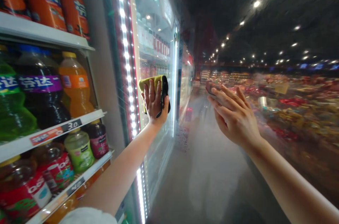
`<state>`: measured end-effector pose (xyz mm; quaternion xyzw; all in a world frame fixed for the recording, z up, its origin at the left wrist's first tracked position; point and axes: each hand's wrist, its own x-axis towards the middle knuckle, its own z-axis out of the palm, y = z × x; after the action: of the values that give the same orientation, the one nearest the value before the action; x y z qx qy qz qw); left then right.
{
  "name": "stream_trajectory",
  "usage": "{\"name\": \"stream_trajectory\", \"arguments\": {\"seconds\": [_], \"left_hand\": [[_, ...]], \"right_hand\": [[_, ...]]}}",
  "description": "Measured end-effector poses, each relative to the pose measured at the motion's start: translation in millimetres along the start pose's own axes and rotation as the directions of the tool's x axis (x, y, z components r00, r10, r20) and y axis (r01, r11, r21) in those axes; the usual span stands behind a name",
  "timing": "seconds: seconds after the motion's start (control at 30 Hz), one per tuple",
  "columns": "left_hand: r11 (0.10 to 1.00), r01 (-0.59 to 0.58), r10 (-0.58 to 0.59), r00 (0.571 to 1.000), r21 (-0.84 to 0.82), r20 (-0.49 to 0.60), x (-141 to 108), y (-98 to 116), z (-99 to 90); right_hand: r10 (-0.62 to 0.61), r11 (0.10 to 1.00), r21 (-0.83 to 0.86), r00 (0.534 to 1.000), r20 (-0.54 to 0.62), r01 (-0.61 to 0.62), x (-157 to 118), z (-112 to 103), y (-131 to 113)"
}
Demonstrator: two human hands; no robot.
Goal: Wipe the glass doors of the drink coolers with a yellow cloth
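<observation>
My left hand (155, 106) lies with fingers spread over a folded yellow and black cloth (163, 88), the thumb along its dark edge. That cloth is held up in front of a glass pane, through which lit shelves show. My right hand (234, 114) is raised to the right, palm turned away, fingers stretched out and holding nothing. A dark patch like a reflection meets its fingertips. The see-through surface around it looks hazy; whether the palm touches it I cannot tell.
At left, an open drinks cooler holds orange cans (43, 0), a dark soda bottle (39, 83) and an orange soda bottle (74, 83) on white shelves (53, 134). A bright LED strip (127, 58) runs down the frame. Beyond are a grey floor (201, 181) and blurred goods (299, 118).
</observation>
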<state>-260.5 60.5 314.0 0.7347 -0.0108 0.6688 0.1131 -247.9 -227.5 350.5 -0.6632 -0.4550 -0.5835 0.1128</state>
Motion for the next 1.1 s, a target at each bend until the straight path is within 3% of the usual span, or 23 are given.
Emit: {"name": "stream_trajectory", "arguments": {"seconds": [0.1,0.2,0.3,0.37,0.5,0.63,0.87,0.93,1.1], "left_hand": [[0.989,-0.141,0.136,0.984,0.035,0.116,-15.7,8.4,1.3],[0.97,-0.242,0.231,0.952,0.032,0.201,5.0,14.1,0.0],[0.977,-0.214,0.207,0.958,0.015,0.201,39.7,4.5,-4.7],[0.988,-0.156,0.154,0.974,-0.001,0.167,49.5,-8.8,-8.8],[0.999,-0.042,0.042,0.995,0.001,0.088,19.8,-33.2,-13.4],[0.996,-0.086,0.082,0.986,0.019,0.145,-9.6,-42.9,-11.5],[0.99,-0.125,0.133,0.983,-0.07,0.128,41.5,-62.4,-9.4],[0.988,-0.13,0.14,0.983,-0.087,0.116,31.7,-66.4,-11.6],[0.99,-0.122,0.132,0.981,-0.075,0.142,-19.2,-67.3,-16.6]], "right_hand": [[0.003,1.0,-0.02,1.0,0.013,-0.002,7.6,2.8,-3.3],[0.017,0.999,-0.033,0.999,0.03,-0.016,23.0,8.6,-6.3],[0.037,0.998,-0.052,0.999,0.036,-0.035,35.0,15.3,-11.2],[0.047,0.997,-0.068,0.998,0.03,-0.045,36.6,19.4,-16.3],[0.054,0.994,-0.098,0.998,0.022,-0.052,28.2,28.3,-29.8],[0.039,0.993,-0.11,0.997,0.063,-0.032,26.4,37.9,-40.7],[0.052,0.993,-0.112,0.996,0.073,-0.044,47.9,43.3,-46.0],[0.063,0.992,-0.112,0.995,0.074,-0.054,47.5,43.4,-48.3],[0.062,0.993,-0.105,0.991,0.122,-0.049,39.1,45.8,-53.6]]}}
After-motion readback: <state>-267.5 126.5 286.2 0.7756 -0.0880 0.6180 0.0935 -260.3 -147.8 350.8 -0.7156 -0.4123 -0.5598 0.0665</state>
